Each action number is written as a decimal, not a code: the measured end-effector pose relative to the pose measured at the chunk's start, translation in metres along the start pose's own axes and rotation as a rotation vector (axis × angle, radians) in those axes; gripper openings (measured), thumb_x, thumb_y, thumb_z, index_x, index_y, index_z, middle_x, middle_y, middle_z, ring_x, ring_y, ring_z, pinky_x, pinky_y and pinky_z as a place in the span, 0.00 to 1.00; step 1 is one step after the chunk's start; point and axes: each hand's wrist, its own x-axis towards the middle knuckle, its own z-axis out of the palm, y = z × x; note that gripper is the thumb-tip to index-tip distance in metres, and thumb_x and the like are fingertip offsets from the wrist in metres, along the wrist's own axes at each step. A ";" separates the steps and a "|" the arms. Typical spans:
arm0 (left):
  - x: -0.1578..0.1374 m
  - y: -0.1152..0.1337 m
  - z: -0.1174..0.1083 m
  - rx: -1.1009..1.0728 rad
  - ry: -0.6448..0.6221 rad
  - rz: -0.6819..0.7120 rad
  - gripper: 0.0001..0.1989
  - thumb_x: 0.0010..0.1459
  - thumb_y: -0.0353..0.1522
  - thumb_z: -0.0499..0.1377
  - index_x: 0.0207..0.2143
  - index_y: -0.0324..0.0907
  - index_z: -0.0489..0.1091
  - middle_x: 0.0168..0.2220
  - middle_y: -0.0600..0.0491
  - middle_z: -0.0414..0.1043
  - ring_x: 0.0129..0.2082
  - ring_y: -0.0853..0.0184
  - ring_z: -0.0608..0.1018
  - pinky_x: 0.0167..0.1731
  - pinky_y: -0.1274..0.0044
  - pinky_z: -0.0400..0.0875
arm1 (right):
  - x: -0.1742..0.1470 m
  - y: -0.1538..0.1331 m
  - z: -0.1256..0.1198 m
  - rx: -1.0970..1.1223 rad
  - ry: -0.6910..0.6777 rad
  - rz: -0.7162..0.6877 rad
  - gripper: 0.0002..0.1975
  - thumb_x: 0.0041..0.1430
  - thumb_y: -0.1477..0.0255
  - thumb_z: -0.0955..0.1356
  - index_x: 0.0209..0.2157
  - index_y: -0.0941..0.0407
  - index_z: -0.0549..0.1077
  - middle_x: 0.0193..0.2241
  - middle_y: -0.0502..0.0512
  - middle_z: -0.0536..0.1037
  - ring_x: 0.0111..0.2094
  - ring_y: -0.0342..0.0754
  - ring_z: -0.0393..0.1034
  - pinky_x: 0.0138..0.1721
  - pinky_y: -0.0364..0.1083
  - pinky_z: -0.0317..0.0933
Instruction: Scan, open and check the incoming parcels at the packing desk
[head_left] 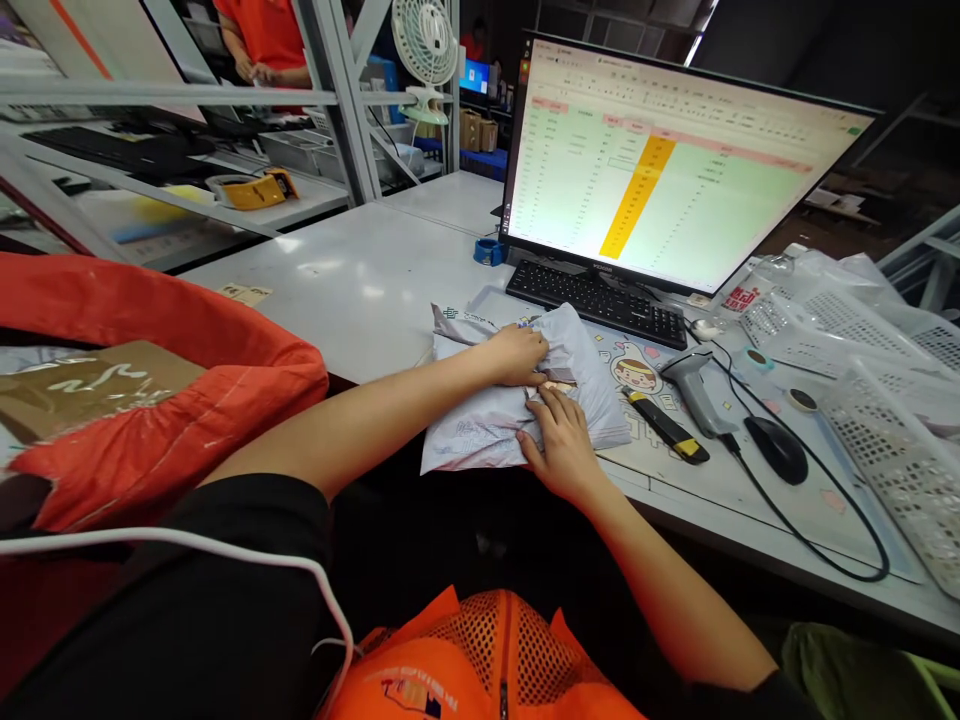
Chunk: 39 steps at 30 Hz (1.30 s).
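Note:
A white plastic mailing bag (480, 440) lies at the desk's front edge, its near corner sticking out past the edge. Between my hands is a gap in the plastic, with something brownish showing in it that I cannot make out. My left hand (517, 353) grips the bag on the far side of this gap, fingers curled into the plastic. On the near side, my right hand (561, 440) has its thumb and fingers closed on the crumpled film. Just right of the bag rests a black and yellow box cutter (666, 425).
A grey barcode scanner (694, 392), black mouse (778, 449) and looping cable lie to the right, beside white perforated baskets (892, 450). Behind the bag stand a keyboard (592, 303) and monitor (675, 170). At left, an orange sack (285, 360) holds parcels. A co-worker (266, 45) stands beyond the frame.

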 end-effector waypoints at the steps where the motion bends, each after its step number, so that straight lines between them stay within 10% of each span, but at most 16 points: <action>1: 0.000 0.002 0.001 -0.007 -0.014 -0.006 0.24 0.68 0.43 0.60 0.54 0.31 0.77 0.53 0.32 0.78 0.53 0.44 0.79 0.48 0.64 0.69 | 0.000 0.000 0.000 0.004 -0.010 0.006 0.24 0.71 0.63 0.67 0.61 0.63 0.73 0.67 0.75 0.68 0.70 0.67 0.59 0.69 0.66 0.56; 16: -0.007 -0.010 -0.027 -0.181 0.096 -0.023 0.15 0.68 0.34 0.54 0.33 0.41 0.79 0.35 0.46 0.81 0.34 0.59 0.79 0.34 0.71 0.64 | 0.048 0.014 -0.038 0.179 -0.052 0.073 0.28 0.67 0.65 0.70 0.63 0.64 0.67 0.62 0.72 0.73 0.62 0.65 0.68 0.64 0.62 0.64; 24: -0.008 -0.011 -0.026 -0.075 0.183 -0.217 0.16 0.70 0.36 0.54 0.52 0.38 0.76 0.52 0.37 0.79 0.50 0.46 0.81 0.47 0.64 0.71 | 0.051 -0.005 -0.052 0.019 -0.048 0.123 0.12 0.68 0.64 0.71 0.46 0.57 0.76 0.44 0.63 0.82 0.46 0.60 0.75 0.49 0.55 0.67; 29: -0.011 -0.044 -0.042 -0.020 0.242 -0.430 0.23 0.71 0.26 0.45 0.65 0.33 0.63 0.49 0.32 0.78 0.53 0.43 0.80 0.53 0.58 0.70 | 0.014 -0.026 -0.076 -0.010 -0.009 -0.089 0.11 0.68 0.68 0.70 0.30 0.52 0.70 0.30 0.54 0.78 0.36 0.54 0.69 0.40 0.52 0.59; 39: -0.021 -0.081 -0.058 -0.070 0.208 -0.661 0.22 0.66 0.26 0.55 0.62 0.34 0.67 0.53 0.32 0.77 0.55 0.42 0.78 0.55 0.58 0.70 | -0.024 -0.021 -0.099 0.085 0.050 -0.126 0.16 0.75 0.64 0.66 0.30 0.53 0.74 0.32 0.56 0.78 0.38 0.53 0.70 0.42 0.53 0.61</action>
